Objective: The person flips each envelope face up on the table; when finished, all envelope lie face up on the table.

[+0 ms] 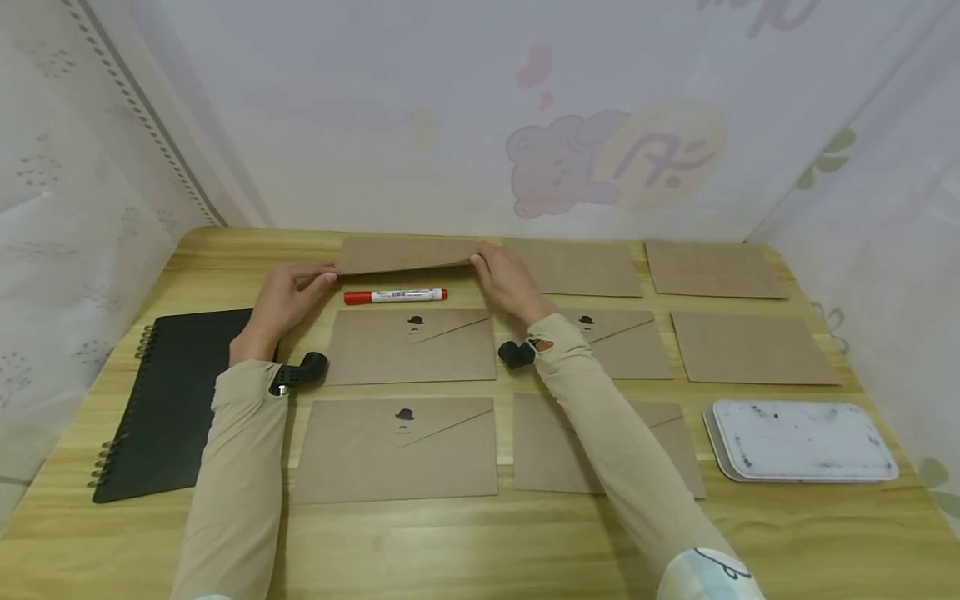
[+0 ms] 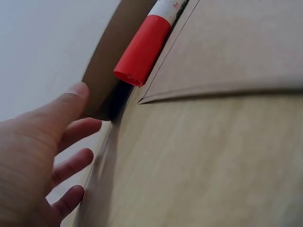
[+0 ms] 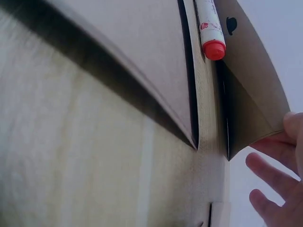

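Observation:
At the back left of the table, a brown kraft-paper envelope (image 1: 408, 252) is tilted, its near edge lifted off the wood. My left hand (image 1: 283, 302) pinches the left near corner between thumb and fingers. The right near corner is pinched by my right hand (image 1: 512, 285); the other fingers spread loosely below in the right wrist view. That view also shows the envelope's underside (image 3: 258, 61) with a black hat print. A red-capped white marker (image 1: 408, 295) lies just in front of the raised edge.
Several more brown envelopes (image 1: 412, 346) lie flat in rows, some with a hat print and slanted flap. A black spiral notebook (image 1: 180, 392) is at the left, partly under my left arm. A scuffed white case (image 1: 806, 439) sits front right. White patterned sheets (image 1: 360, 117) surround the table.

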Available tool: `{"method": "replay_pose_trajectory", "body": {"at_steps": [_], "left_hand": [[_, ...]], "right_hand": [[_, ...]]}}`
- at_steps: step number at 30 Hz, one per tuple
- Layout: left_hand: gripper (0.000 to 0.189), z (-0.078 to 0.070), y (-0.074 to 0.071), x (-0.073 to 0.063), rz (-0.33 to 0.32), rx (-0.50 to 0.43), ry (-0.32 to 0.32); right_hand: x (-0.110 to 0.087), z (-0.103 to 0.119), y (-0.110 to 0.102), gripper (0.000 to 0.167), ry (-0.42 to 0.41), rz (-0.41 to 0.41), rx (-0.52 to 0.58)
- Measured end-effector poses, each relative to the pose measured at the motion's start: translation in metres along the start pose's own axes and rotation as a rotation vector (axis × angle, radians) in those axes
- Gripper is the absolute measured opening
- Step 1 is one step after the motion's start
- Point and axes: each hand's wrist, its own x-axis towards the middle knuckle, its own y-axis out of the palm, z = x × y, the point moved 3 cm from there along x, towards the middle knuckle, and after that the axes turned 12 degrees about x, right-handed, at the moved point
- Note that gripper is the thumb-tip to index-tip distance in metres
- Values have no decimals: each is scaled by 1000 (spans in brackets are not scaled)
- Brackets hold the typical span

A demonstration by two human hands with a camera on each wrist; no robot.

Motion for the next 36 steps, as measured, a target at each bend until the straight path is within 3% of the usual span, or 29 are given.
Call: {"method": "replay_pose_trajectory", "body": {"at_steps": [6,12,17,20,24,36], "left_hand": [[40,-1,-4,-4,-26,9,-104],[45,-6,-7,-5,-82,11,-130],[45,-10,-10,-5,-118,12,-152],[47,-12,-10,-4,-122,12,-166],[45,-15,-11,-4,-157,9,-161],[34,-24,-17,1,-303,16,-102]], "right_hand": [[-4,4,-3,19,-13,-133,90],[-8,10,-7,13,-187,-300,40],[-10,15,-7,7,-365,-368,-16],[-12,18,-7,14,-436,-392,-22],[-13,20,-7,23,-456,-397,-9],[-17,21,-9,23,-441,-438,36]]}}
